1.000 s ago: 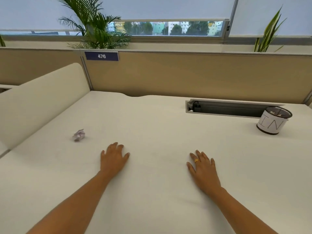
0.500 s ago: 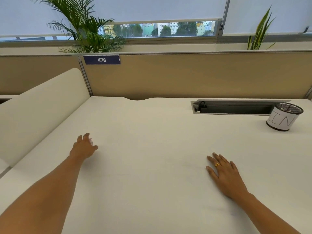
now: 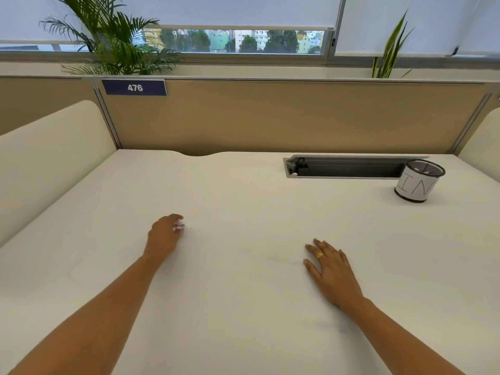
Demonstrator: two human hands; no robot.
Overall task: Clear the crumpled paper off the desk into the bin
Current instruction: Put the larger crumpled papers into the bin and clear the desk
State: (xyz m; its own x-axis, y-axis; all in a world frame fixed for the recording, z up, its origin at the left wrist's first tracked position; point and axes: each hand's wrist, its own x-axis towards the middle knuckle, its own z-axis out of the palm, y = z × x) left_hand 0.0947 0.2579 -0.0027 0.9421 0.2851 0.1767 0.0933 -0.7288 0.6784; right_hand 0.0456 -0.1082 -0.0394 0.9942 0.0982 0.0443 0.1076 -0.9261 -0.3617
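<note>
Cream desk (image 3: 243, 198), white-wrapped black mesh bin (image 3: 418, 182).

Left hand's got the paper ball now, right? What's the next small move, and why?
Probably yes: the left hand is closed around the crumpled paper, which peeks out at the fingertips. I would lift it off the desk and carry it rightward toward the mesh bin at the far right, since the bin stands well away from that hand. The right hand lies flat and empty.

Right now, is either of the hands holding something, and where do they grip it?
The left hand holds the crumpled paper pinched at its fingertips; only a small part shows. The right hand lies flat on the desk, holding nothing.
</note>
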